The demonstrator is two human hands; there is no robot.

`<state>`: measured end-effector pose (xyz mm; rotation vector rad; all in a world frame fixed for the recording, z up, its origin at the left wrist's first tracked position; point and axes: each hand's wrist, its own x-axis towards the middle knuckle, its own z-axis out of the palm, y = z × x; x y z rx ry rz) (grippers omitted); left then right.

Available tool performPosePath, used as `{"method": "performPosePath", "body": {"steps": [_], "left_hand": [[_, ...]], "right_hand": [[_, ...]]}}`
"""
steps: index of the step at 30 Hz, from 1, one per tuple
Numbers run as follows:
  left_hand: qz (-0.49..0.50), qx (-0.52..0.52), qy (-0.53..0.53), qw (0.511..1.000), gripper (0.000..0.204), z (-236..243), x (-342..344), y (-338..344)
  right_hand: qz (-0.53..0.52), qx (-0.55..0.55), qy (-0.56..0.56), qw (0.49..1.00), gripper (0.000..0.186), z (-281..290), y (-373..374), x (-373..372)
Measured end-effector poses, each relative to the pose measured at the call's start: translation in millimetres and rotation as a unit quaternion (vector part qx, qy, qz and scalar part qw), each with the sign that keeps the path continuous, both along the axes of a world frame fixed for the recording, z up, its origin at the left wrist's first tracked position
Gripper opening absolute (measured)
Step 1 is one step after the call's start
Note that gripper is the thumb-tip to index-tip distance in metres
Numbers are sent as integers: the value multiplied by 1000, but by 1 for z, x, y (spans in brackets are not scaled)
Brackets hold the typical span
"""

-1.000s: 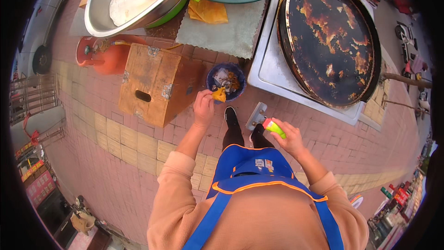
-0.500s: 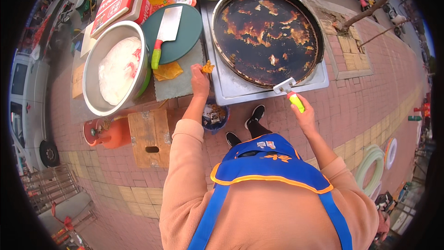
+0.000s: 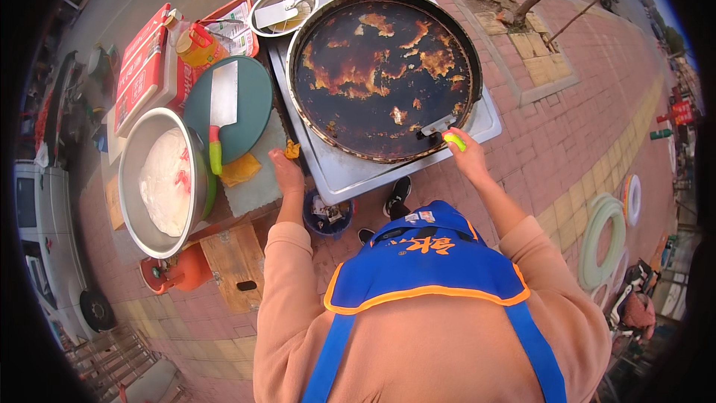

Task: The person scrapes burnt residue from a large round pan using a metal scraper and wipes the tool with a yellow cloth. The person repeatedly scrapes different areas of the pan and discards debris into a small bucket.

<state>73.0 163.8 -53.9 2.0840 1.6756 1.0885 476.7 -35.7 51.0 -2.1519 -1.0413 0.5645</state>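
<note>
Right hand (image 3: 468,157): fingers clamped on a green-handled metal scraper (image 3: 454,141), 5 o'clock in a round black metal pan (image 3: 328,52). Left hand (image 3: 288,173), outside 8 o'clock: fingers pinching a crumpled yellow scrap (image 3: 291,149).

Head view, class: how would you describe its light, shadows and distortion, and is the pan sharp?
Head view: soft daylight, no hard shadows standing out; head view: fisheye bending, the yellow paving strip curving near the picture's edge; head view: the pan fairly sharp, its brown patches distinct.
</note>
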Motion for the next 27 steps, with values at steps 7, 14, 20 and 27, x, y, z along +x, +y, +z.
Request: {"method": "performPosePath", "body": {"steps": [7, 14, 20, 27], "left_hand": [[10, -45, -23, 999, 21, 4, 2, -2], [7, -8, 21, 1000, 20, 3, 0, 0], [-1, 16, 33, 999, 21, -1, -2, 2], [-8, -13, -9, 1000, 22, 1, 0, 2]], "right_hand": [[-20, -37, -11, 999, 37, 4, 4, 3], [-45, 23, -37, 998, 39, -4, -2, -13], [-56, -3, -47, 997, 40, 4, 8, 8], [-61, -29, -31, 997, 41, -3, 3, 3]]}}
